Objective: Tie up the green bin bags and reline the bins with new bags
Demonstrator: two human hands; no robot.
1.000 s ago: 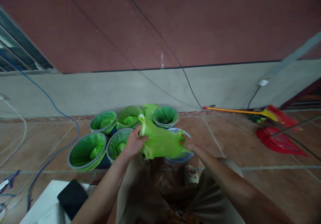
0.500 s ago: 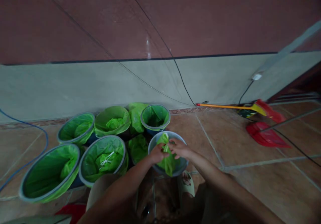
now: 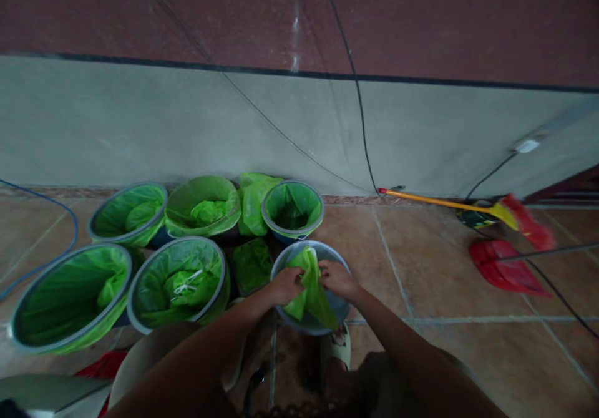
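Note:
A green plastic bin bag (image 3: pixel 312 290) hangs between my hands over a grey bin (image 3: pixel 344 311) on the floor in front of me. My left hand (image 3: pixel 286 286) has its fingers closed on the bag's left side. At the bag's right edge my right hand (image 3: pixel 337 279) grips it with bent fingers; the fingertips are partly hidden. The bag is partly spread, and its lower end reaches the bin's near rim. Just behind stands a smaller bin (image 3: pixel 292 211) lined with green plastic.
Several green-lined bins (image 3: pixel 175 284) stand to the left, and a green bag (image 3: pixel 255 203) leans at the wall. A broom (image 3: pixel 435 201) and a red dustpan (image 3: pixel 508 268) lie on the right. A blue hose (image 3: pixel 70 215) curves at far left; a dark cable (image 3: pixel 358 93) runs down the wall.
The bag has gone from bunched and narrow to wider between my hands. My left hand has shifted slightly left with it. The view has tilted downward.

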